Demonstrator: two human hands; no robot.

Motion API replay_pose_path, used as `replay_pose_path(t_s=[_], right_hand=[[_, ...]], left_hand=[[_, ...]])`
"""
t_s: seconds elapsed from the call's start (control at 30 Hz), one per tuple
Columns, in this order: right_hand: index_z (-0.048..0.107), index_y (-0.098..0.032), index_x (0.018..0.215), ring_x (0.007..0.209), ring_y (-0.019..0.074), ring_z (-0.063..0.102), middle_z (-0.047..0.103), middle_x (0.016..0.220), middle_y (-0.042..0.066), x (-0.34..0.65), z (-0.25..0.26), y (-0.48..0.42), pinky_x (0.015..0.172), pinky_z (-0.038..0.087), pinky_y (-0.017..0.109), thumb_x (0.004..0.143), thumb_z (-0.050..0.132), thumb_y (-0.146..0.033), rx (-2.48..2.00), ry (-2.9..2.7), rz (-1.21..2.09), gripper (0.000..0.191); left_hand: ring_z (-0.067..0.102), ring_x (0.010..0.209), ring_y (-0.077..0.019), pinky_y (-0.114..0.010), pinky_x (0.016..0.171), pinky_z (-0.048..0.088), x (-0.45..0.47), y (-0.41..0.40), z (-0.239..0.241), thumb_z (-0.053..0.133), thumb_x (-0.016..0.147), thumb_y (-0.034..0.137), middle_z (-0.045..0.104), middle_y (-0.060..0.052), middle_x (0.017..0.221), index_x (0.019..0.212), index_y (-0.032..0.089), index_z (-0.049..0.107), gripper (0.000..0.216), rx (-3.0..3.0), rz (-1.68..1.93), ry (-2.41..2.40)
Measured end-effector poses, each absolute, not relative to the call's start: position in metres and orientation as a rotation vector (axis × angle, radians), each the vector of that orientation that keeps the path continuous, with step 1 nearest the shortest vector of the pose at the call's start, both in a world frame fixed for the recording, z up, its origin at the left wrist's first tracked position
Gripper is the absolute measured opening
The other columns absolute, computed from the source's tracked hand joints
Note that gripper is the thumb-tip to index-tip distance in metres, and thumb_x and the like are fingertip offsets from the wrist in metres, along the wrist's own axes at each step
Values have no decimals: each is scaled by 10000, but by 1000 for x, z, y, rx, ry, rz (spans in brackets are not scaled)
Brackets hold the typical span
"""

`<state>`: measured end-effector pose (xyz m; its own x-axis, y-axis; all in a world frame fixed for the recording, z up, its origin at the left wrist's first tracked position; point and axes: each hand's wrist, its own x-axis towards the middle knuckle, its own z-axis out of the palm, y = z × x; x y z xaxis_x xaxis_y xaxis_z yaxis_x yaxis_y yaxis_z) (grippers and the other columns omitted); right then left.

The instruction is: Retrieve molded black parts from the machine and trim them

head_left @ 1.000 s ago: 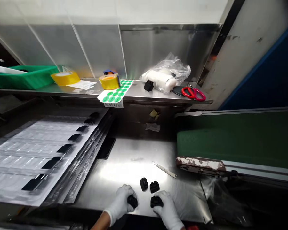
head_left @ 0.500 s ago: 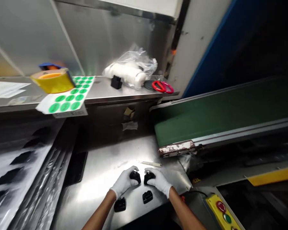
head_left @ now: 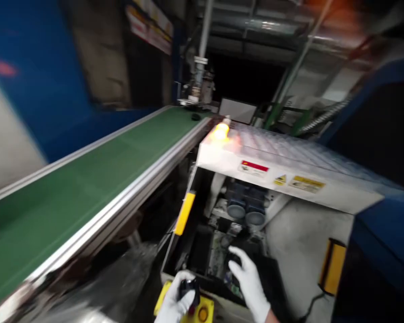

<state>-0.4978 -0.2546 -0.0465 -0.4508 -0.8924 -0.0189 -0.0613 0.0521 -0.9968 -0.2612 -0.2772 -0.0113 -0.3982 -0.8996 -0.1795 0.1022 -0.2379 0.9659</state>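
The gloved left hand [head_left: 177,301] is clenched round a small black moulded part [head_left: 188,287] above the yellow control box [head_left: 191,313], a light, stiff piece best pinched across its sides, while the right hand [head_left: 251,282], fingers loosely spread, reaches into the dark machine bay [head_left: 205,251], apparently empty.

View swung right from the steel counter to the machine bay [head_left: 229,251]; left hand [head_left: 177,303] now carries 1 black part [head_left: 188,287], right hand [head_left: 251,282] reaches into the bay.

No legible text; blurred machine cover [head_left: 289,188] labels.
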Motion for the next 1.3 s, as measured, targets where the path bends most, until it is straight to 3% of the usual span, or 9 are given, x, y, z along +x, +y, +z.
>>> replay_pose_path(t_s=[0.1,0.23,0.5,0.6,0.7,0.77,0.87,1.1,1.3], right_hand=[[622,-214,1186,1244,273,502,615,1287,87,-615,-38,-281,1126,327,480,836,585,-378,-1019,1872,-1623,388],[663,-247,1158,1176,269,567,657,1226,68,-675,-44,-305,1077,414,469,835,584,-318,-1111,1848,-1597,340],[700,-307,1115,1090,226,624,674,1182,50,-689,-80,-301,991,508,400,851,571,-224,-1305,1856,-1537,305],[711,-308,1090,1159,242,576,681,1161,52,-690,-44,-312,1040,458,428,849,607,-278,-1400,1904,-1480,264],[700,-241,1082,1198,215,539,673,1175,74,-672,10,-353,1070,396,382,953,424,-359,-1581,2037,-1090,327],[723,-201,956,934,198,661,733,964,85,-652,33,-390,868,497,318,970,360,-389,-1621,1988,-834,409],[736,-124,774,685,265,688,722,720,161,-624,32,-432,625,500,342,909,435,-455,-1611,1925,-508,467],[725,-73,903,822,361,694,716,875,246,-608,18,-443,698,484,425,919,348,-414,-1592,2042,-189,508],[723,-124,784,862,315,690,730,826,196,-641,39,-397,754,475,396,958,123,-516,-1694,1896,-77,737]], left_hand=[[598,929,-233,-327,848,483,-375,-352,-2,678,802,377,660,-44,996,1038,217,635,288,898,-1616,-1614],[592,1056,-270,-386,1007,430,-478,-420,-6,690,765,298,678,-78,1077,1013,187,675,273,772,-1578,-1720],[627,975,-257,-361,919,484,-503,-446,-28,774,749,307,708,-78,988,925,224,760,196,634,-1588,-1818],[633,978,-250,-351,922,489,-502,-446,-28,782,749,297,710,-77,1002,939,229,762,203,631,-1627,-1794],[621,1046,-255,-376,988,472,-504,-442,-30,776,760,311,689,-74,1128,1104,234,700,361,667,-1711,-1702],[636,1016,-270,-408,942,510,-504,-437,-36,752,782,353,685,-98,1145,1183,199,645,443,711,-1781,-1628],[658,918,-287,-412,845,548,-502,-431,-52,743,775,433,718,-130,1002,1094,113,669,457,805,-1820,-1544],[631,840,-276,-388,786,539,-512,-429,-71,698,714,620,705,-129,893,1002,82,692,610,960,-1779,-1542],[581,965,-275,-367,905,462,-445,-378,-38,718,709,445,669,-100,1032,1031,172,676,424,1310,-1535,-1660]])
